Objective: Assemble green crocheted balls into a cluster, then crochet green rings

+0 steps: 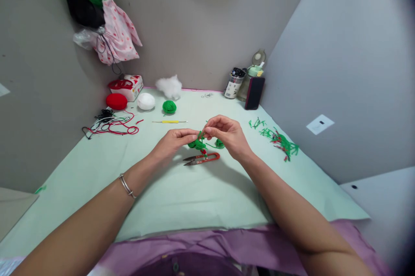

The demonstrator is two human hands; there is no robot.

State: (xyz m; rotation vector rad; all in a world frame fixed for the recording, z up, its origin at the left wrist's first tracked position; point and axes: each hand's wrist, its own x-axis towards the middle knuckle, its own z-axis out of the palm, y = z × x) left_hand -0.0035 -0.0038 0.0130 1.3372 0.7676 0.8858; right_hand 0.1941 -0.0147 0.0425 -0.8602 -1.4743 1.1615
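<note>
Over the middle of the table, my left hand (pixel 175 142) pinches a small green crocheted piece (pixel 198 144) between thumb and fingers. My right hand (pixel 227 133) is closed, thumb against fingertips, at a green yarn strand on top of that piece. A bit of red shows at the lower end of the piece. Just below it lies a pair of orange-handled thread snips (pixel 207 158), blades to the left. Behind my right fingers, a small green yarn bundle (pixel 219 143) rests on the table, partly hidden. Farther back lies a yellow-handled crochet hook (pixel 170 122).
Red (pixel 116 101), white (pixel 146 101) and green yarn balls (pixel 169 107) stand at the back left, beside tangled yarn strands (pixel 113 125) and white stuffing (pixel 170 87). A phone (pixel 254 93) leans near a pen cup (pixel 234 84). Yarn scraps (pixel 280 143) lie at right. Bags (pixel 116 34) hang at upper left.
</note>
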